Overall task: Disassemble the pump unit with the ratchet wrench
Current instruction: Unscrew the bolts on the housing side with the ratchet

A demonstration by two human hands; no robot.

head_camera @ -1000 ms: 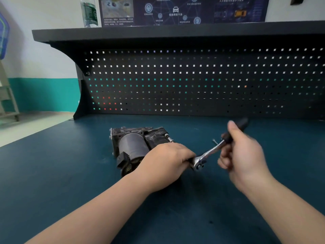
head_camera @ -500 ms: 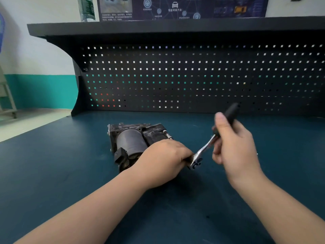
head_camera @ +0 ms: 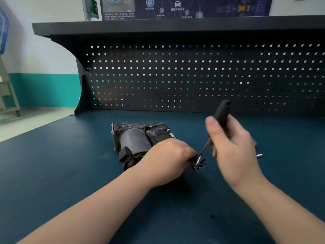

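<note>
Pump unit (head_camera: 139, 141) lying on the teal bench top (head_camera: 52, 173), steadied near the ratchet head under the curled left hand (head_camera: 168, 159). Ratchet wrench (head_camera: 202, 155) handle clamped in the right hand (head_camera: 232, 147). Risk: socket slipping off, rounding the hidden fastener; loose bolt (head_camera: 259, 155) rolling away.

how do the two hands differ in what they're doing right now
The left hand sits low against the pump unit, beside the ratchet wrench head; the right hand is raised, wrapped round the wrench's black handle. The left shows its back, the right its thumb. Both are bare.
</note>
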